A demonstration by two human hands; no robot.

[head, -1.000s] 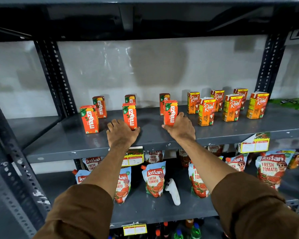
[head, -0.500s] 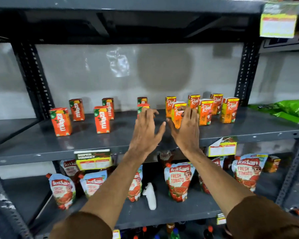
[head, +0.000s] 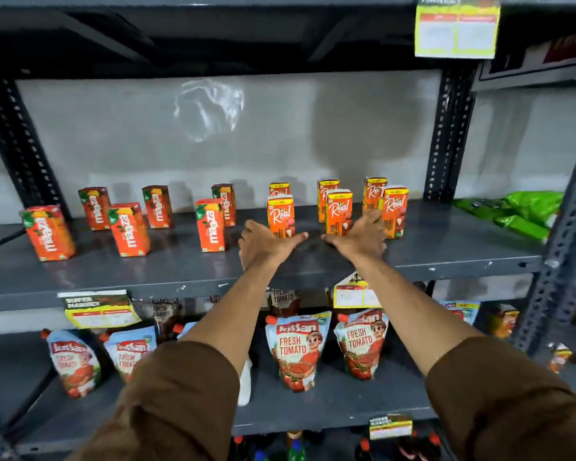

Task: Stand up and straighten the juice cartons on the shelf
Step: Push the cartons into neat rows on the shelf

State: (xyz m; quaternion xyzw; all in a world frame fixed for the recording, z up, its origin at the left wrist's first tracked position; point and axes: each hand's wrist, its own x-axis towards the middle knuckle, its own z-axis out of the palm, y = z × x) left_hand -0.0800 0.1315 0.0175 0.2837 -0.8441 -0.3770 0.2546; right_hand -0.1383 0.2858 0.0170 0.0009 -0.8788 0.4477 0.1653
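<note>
Left hand [head: 266,245] and right hand [head: 363,239] lie flat, fingers spread, holding nothing; upright orange Real juice cartons [head: 339,211] stand just behind, on the grey metal shelf [head: 180,267].

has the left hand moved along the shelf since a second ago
Yes. The left hand has moved right along the shelf: it was at the Maaza cartons, and now rests beside the front left Real carton.

Both arms outstretched; left hand [head: 265,242] and right hand [head: 361,239] palm-down, fingers spread, thumbs pointing inward
</note>
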